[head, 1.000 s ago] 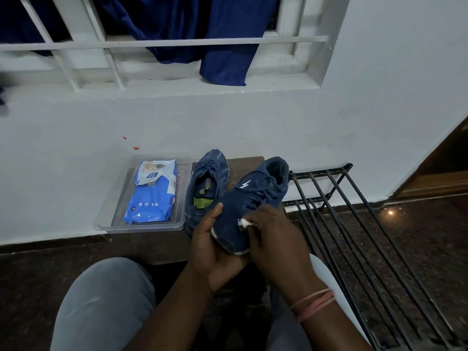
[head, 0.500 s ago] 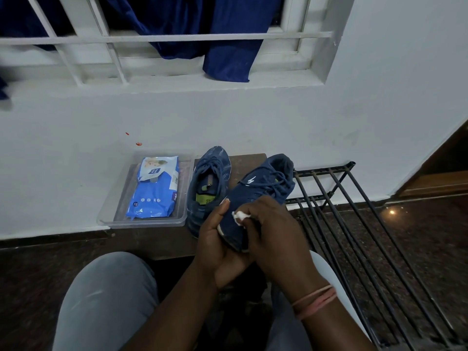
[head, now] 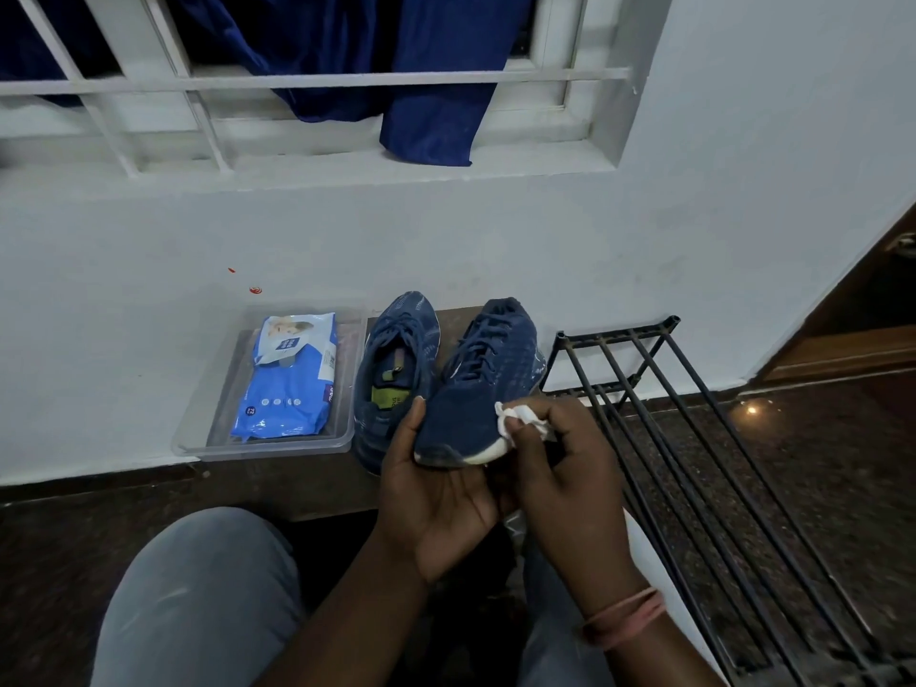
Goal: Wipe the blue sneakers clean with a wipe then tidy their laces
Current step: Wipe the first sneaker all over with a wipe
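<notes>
- Sneakers: the held sneaker (head: 476, 389) is lifted in front of the person's lap, toe toward the person and heel toward the wall, so its long axis runs near-to-far, leaning a little right at the far end. That puts the toe cap and white sole edge up close, likely so they can be scrubbed and checked.
- Second sneaker (head: 396, 369) lies just left of it on the brown stool (head: 453, 322), heel near, toe to the wall, axis roughly parallel; probably parked within reach for its turn. Laces on both look loose and untidied.
- Tray (head: 277, 446), clear plastic, sits left of the sneakers against the wall and keeps the wipe pack (head: 287, 384) handy for a fresh sheet.
- Rack (head: 694, 438) of black bars lies to the right, apart from the work.
- Left hand (head: 436, 498) cups the toe from below, thumb up along the left side, grasping the sneaker to steady it against rubbing.
- Right hand (head: 560, 453) has its fingers curled round the wipe, pressing it on the toe's right side.
- Wipe (head: 518, 421), white and bunched small, touches the fabric just above the sole edge; wadding gives a firm rubbing pad.
</notes>
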